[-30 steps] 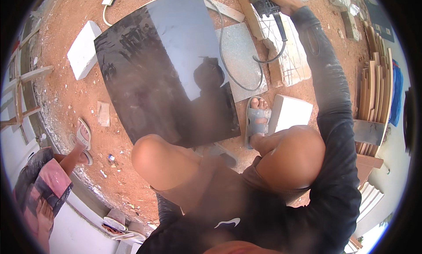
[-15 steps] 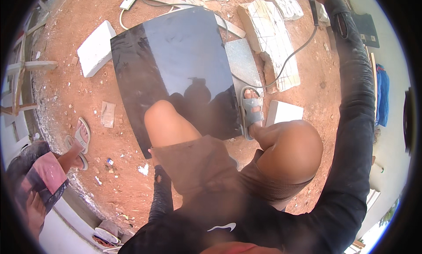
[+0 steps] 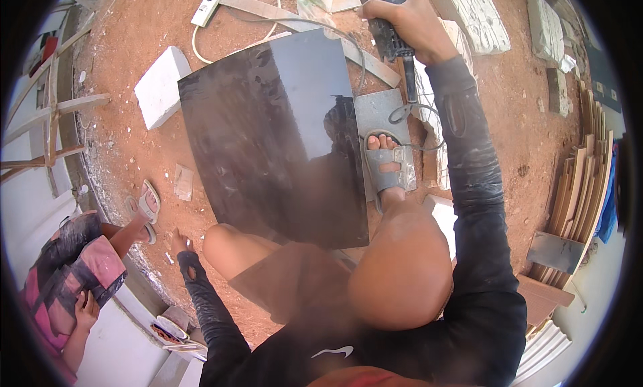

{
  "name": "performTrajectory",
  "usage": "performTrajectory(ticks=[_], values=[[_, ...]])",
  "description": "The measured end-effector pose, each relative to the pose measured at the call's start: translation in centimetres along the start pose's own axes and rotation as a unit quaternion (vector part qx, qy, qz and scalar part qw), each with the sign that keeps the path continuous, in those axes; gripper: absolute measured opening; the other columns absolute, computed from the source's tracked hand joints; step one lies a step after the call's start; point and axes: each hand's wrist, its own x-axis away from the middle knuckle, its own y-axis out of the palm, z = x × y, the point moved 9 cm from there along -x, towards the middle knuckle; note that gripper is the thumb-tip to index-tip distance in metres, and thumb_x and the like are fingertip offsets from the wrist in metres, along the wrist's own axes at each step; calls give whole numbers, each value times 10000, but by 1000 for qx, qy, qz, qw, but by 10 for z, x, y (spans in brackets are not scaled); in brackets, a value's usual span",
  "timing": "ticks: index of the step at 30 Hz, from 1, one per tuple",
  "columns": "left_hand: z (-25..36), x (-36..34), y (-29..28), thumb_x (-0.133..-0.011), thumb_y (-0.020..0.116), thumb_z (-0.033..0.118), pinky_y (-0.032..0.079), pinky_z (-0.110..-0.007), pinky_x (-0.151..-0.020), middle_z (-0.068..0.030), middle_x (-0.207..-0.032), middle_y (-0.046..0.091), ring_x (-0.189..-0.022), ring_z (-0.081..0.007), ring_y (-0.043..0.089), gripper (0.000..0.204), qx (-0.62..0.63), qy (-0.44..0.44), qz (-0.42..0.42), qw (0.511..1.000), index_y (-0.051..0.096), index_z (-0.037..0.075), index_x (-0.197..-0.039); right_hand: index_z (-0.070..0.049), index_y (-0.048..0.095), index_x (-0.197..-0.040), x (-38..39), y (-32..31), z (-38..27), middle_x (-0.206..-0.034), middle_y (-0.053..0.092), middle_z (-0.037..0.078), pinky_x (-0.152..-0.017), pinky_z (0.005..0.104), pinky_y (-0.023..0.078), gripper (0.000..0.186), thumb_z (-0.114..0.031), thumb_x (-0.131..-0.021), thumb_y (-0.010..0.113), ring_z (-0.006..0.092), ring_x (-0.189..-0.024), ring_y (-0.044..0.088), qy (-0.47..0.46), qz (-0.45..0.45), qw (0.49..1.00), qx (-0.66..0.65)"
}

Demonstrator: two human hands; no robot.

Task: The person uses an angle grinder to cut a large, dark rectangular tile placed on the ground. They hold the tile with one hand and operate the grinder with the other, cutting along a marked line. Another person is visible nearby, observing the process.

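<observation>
one black tool [image 3: 390, 42], partly hidden

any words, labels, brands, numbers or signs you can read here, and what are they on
No words or numbers can be read.
Black long-sleeved top: white curved mark on the chest, no legible lettering.
Black corded power tool in the right hand: any marking is too blurred.
White power strip: any print is too small.

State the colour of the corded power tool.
The corded power tool is mostly black; it shows best in the head view.
</observation>
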Motion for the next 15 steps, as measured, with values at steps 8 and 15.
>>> performTrajectory(ticks=[8, 15], values=[[198, 356, 394, -965, 627, 481, 200, -527, -1215, -275, -1610, 254, -1511, -416, 206, 765, -274, 607, -173, 726, 396, -18, -1497, 119, 512, -1114, 33, 93, 122, -1023, 679, 344, -875, 472, 551, 676, -322, -666, 762, 474, -991, 676, 181, 99, 976, 69], [153, 417, 476, -959, 553, 522, 55, -596, -1227, -236, -1673, 96, -1566, -362, 46, 908, -376, 609, -60, 696, 171, -4, -1593, 115, 502, -1154, 31, 133, 133, -1001, 677, 326, -858, 471, 551, 707, -325, -673, 775, 459, -962, 687, 262, 73, 962, 1]])
